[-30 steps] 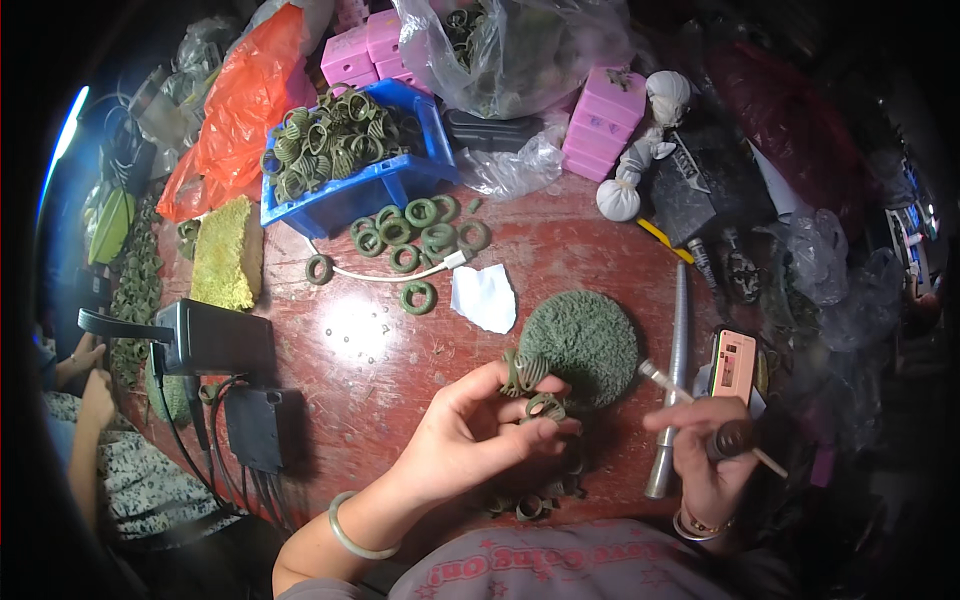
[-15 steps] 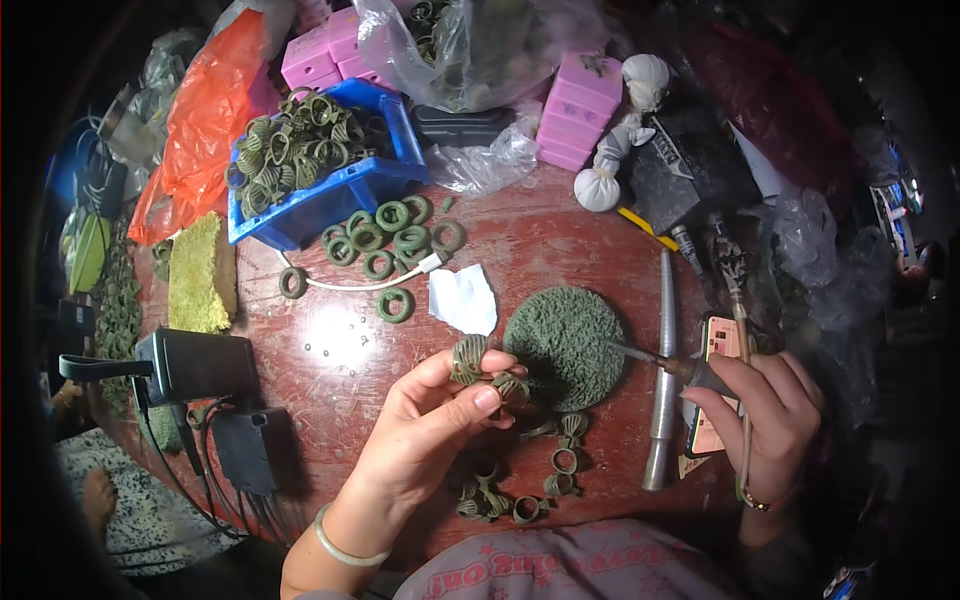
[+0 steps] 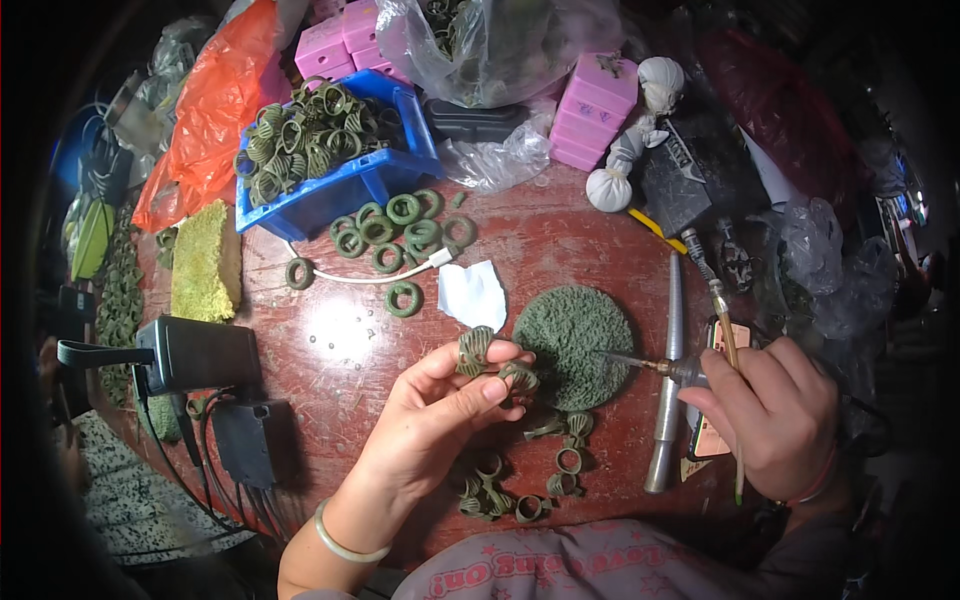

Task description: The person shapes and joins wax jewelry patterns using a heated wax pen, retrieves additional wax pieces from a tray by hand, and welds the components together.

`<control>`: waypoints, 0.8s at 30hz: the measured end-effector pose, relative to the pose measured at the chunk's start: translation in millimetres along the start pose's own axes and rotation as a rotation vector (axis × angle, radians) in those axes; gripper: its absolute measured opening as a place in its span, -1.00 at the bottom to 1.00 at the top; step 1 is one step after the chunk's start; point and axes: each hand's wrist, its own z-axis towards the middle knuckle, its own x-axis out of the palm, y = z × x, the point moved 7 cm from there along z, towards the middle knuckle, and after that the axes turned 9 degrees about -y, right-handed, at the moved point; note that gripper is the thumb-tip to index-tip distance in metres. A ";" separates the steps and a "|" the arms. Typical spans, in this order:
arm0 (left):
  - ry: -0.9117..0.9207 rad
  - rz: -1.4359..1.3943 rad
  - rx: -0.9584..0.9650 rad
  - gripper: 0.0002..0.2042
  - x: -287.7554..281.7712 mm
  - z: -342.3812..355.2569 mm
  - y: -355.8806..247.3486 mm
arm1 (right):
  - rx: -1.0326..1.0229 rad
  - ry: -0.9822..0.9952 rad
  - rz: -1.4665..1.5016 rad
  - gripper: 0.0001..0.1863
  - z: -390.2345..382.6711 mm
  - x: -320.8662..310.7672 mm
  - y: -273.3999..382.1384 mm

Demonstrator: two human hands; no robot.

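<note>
Green ribbed rings sit pinched in the left hand above the near half of the red worktop, while the right hand clasps a slim stick and a thin-tipped tool, its long axis pointing left over a round pad, roughly toward them.

Red tabletop, scuffed. Far edge: blue bin; green rings just nearer. Middle: torn white paper, round green pad. Left edge: yellow sponge. Toward right edge: tapered metal rod. Near edge: ribbed rings.
</note>
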 end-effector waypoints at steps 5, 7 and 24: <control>-0.001 0.012 -0.007 -0.69 -1.6 0.8 1.1 | -0.041 0.012 -0.032 -0.70 3.5 -1.0 3.2; -0.002 0.011 -0.013 -0.69 -1.7 1.5 1.2 | -0.063 0.010 -0.059 -0.71 3.5 -1.1 5.0; 0.023 -0.025 -0.019 -0.68 0.3 3.6 2.2 | -0.035 -0.078 0.034 -0.64 2.8 -11.0 -4.7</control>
